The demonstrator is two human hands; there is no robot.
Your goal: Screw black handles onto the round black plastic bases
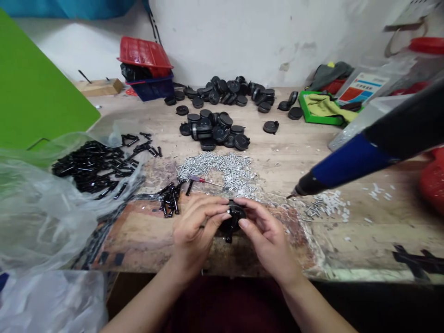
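Both my hands meet at the near edge of the wooden table (347, 240). Between them is a small round black plastic part (234, 217) with a short stem hanging below. My left hand (194, 231) pinches its left side with thumb and fingers. My right hand (265, 236) grips its right side, fingers curled round it. Just beyond the hands lie a heap of small silver screws (222, 167) and a small red-handled screwdriver (204, 180). A few black clips (169, 199) lie left of the hands.
A blue and black electric screwdriver (350, 162) hangs in from the right, tip near the screws. Piles of black round parts (215, 129) sit farther back. A clear bag with black pieces (93, 164) lies left. Red baskets (145, 55), a green tray (322, 111) and a green board (31, 92) stand around.
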